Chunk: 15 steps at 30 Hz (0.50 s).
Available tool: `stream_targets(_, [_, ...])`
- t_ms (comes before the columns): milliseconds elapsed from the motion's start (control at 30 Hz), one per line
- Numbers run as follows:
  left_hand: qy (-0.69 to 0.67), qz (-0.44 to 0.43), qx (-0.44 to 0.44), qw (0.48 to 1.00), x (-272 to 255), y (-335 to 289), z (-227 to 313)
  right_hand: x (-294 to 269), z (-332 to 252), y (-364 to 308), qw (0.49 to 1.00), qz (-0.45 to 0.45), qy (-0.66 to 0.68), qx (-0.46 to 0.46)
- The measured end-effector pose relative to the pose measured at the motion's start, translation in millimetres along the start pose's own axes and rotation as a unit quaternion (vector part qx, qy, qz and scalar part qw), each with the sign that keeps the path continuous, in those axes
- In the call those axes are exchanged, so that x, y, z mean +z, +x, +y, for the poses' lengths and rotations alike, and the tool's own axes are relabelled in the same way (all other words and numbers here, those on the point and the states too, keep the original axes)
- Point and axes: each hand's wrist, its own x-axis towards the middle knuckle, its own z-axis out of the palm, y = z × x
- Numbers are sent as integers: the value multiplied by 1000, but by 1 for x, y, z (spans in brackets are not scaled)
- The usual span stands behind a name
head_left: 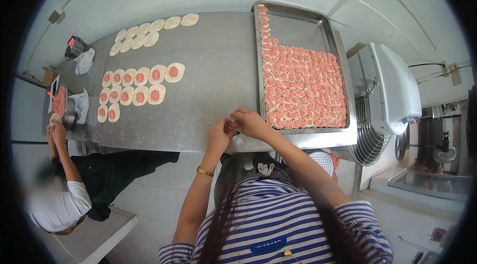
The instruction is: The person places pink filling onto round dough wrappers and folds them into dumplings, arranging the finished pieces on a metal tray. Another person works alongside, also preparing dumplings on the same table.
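At the near edge of the steel table, my left hand point(220, 134) and my right hand point(252, 124) meet, fingers closed around a small dumpling point(234, 124). Fingers cover most of it. Just right of my hands, a deep metal tray point(258, 60) holds tight rows of open-topped dumplings point(304, 87) with pink meat showing. To the left lie several round wrappers with a dab of pink filling point(155, 74), in rows. Farther back are plain dough wrappers point(172, 22) without filling.
At the far left a co-worker's hands point(55, 132) hold a wrapper beside a bowl of pink filling point(59, 101). White cloths point(84, 61) and a dark metal container point(74, 47) stand near. A white mixer point(382, 90) with a wire guard is right of the tray. Flour dusts the steel table point(208, 65).
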Motion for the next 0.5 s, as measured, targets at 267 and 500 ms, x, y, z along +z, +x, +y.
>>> stream_targets(267, [14, -6, -1, 1000, 0, 0, 9, -2, 0, 1, 999, -28, -10, 21])
stream_targets(500, [16, 0, -8, 1000, 3, 1, 12, -3, 9, -2, 997, -55, -38, 28])
